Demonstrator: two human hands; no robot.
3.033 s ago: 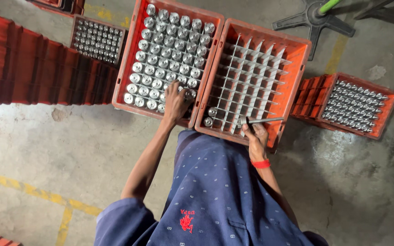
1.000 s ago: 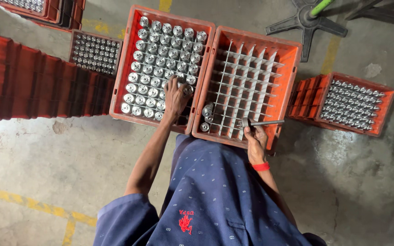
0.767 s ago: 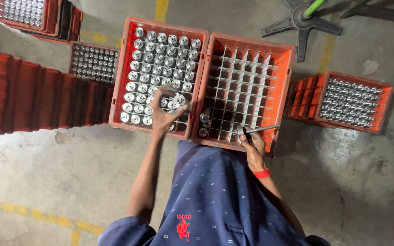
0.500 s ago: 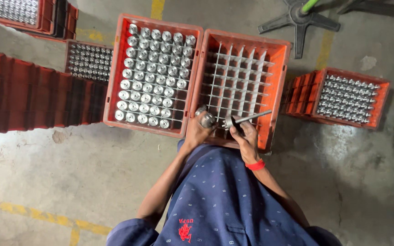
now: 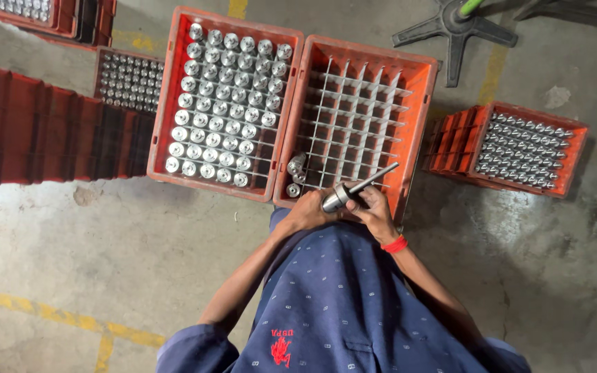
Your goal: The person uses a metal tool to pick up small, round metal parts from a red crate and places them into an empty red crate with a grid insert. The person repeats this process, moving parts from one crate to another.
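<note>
So at this point my left hand (image 5: 307, 213) had its grip wrapped around the fat end of a silver metal part (image 5: 336, 199), and my right hand (image 5: 374, 213) was pinched shut on a thin metal rod (image 5: 374, 178) poking up and away from that part, both hovering right over the near edge of the mostly empty orange crate (image 5: 419, 76). Just ahead of my left grip a few finished parts (image 5: 296, 169) sat in the corner cells. Honestly the risk I saw was the rod slipping off the part, since the two grips were so close and neither rested on anything. A dropped piece could've bounced into the divider grid, or knocked the full crate (image 5: 174, 83) off to the left.
</note>
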